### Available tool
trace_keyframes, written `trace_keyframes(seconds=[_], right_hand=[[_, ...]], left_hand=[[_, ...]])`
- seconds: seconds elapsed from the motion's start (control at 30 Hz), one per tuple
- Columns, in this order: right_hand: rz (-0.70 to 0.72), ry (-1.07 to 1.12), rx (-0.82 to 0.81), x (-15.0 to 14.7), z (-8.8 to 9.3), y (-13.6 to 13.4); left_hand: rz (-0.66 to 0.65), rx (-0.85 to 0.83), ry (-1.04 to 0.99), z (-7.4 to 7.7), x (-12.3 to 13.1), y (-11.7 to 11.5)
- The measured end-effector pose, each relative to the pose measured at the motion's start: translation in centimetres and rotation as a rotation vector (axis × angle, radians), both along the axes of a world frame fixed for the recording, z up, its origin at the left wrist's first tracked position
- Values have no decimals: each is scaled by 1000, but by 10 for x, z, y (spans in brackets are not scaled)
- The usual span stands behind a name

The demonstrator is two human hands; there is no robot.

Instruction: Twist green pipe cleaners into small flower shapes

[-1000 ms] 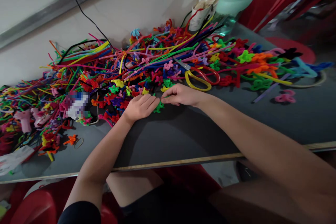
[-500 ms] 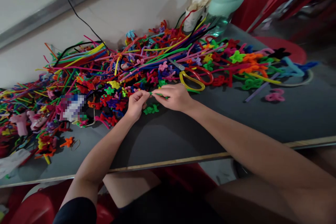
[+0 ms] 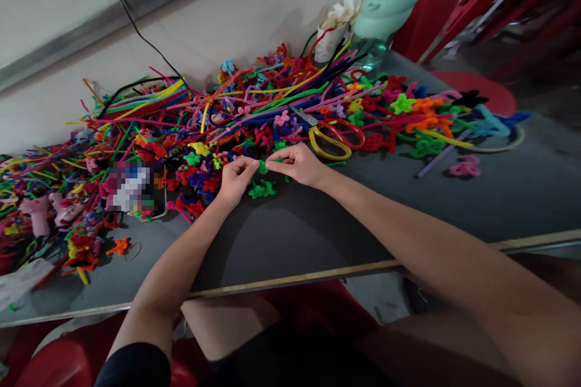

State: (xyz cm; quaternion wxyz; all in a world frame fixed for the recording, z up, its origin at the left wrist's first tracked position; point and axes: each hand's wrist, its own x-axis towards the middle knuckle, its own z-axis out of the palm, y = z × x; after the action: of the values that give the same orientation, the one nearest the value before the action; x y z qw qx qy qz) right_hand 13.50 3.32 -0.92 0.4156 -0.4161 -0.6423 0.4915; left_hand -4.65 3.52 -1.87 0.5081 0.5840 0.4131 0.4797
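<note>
Between my two hands is a green pipe cleaner (image 3: 262, 167), bent into a small loop where it shows. My left hand (image 3: 236, 180) pinches one side of it between thumb and fingertips. From the right, my right hand (image 3: 299, 165) is closed on the other side, its fingertips almost meeting the left ones. Just below the hands, a finished-looking green pipe-cleaner flower (image 3: 262, 189) lies on the dark table. Scissors (image 3: 330, 138) with yellow and red handles rest behind my right hand, blades pointing up and left.
A heap of colourful pipe cleaners and small flowers (image 3: 200, 127) spreads along the wall. At the back stand a paper cup (image 3: 325, 45) and a pale green bottle (image 3: 380, 15). A pink pipe-cleaner shape (image 3: 465, 167) lies at right; the table's front edge (image 3: 295, 280) runs before me.
Fingertips have parted slightly, and a green loop now shows between them. My right hand has shifted a little left relative to the scissors. The whole view has tilted slightly.
</note>
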Motion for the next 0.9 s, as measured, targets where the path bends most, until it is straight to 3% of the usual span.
trace_keyframes(seconds=[0.13,0.47,0.77,0.9], right_hand=[[-13,82,-65,-1,-3,1],[-1,136,-138,-6,-6,4],[-5,95,-121,-6,-3,4],[-161,54,21,-16,1,-2]], left_hand=[[-54,-104,-59,2,1,1],[-140,-132,-156,0,-1,6],[-104,-174,-182,0,-1,4],[11,-146,-193,0,-1,3]])
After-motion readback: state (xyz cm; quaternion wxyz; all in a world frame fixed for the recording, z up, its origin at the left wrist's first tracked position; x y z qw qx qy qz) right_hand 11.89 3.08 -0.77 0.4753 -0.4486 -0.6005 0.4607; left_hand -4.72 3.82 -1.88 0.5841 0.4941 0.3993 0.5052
